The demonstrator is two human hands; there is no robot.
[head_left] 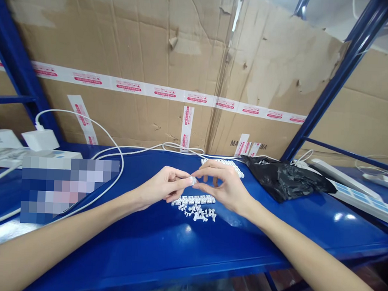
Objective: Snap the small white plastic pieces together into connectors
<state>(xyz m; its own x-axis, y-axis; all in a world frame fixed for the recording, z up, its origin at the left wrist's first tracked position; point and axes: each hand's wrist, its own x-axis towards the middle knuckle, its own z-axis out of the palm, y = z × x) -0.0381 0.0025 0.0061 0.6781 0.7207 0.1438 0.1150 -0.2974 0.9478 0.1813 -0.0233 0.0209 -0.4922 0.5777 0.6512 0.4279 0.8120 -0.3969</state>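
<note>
My left hand (165,185) and my right hand (222,185) meet over the blue table (164,247), fingertips pinched together on one small white plastic piece (193,180). Just below them a row of the same white pieces (194,200) lies on the table, with a loose heap of small white parts (200,213) in front of it. Another row of white pieces (231,165) lies behind my right hand.
A crumpled black plastic bag (287,179) lies to the right. White power strips (355,191) sit at the far right. White cables (116,153) and a white charger (40,138) lie at the left. Taped cardboard (184,76) backs the blue shelf frame.
</note>
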